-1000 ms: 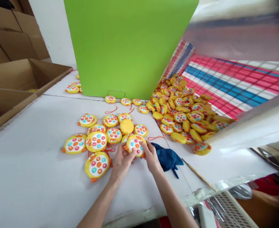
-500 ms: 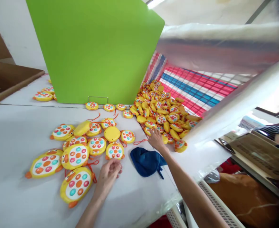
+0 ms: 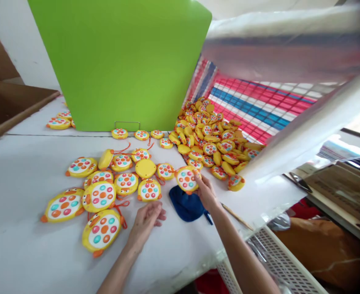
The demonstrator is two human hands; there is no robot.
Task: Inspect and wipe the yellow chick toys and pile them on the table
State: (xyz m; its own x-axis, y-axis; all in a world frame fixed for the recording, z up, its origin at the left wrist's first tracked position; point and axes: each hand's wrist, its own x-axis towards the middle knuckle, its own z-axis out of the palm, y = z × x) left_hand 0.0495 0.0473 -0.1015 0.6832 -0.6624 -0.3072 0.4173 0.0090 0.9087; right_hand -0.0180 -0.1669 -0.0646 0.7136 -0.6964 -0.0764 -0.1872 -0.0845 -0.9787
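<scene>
My right hand pinches a yellow duck-shaped toy by its right edge, with the white face and its coloured buttons turned up. Directly under that toy lies a dark blue cloth, partly hidden by the toy and hand. My left hand hovers low over the table, fingers loosely curled and apart, holding nothing. Just beyond its fingertips lies another duck toy. Several more duck toys spread to the left, some with red cord loops; one lies with its plain yellow back up.
A large heap of duck toys fills the back right, against a striped sheet. A green board stands at the back. A thin wooden stick lies right of my forearm. White baskets sit below the table edge; a cardboard box stands left.
My right hand has come back from the heap toward me, now with a duck toy in it above the blue cloth. My left hand has shifted slightly right and its fingers have loosened.
</scene>
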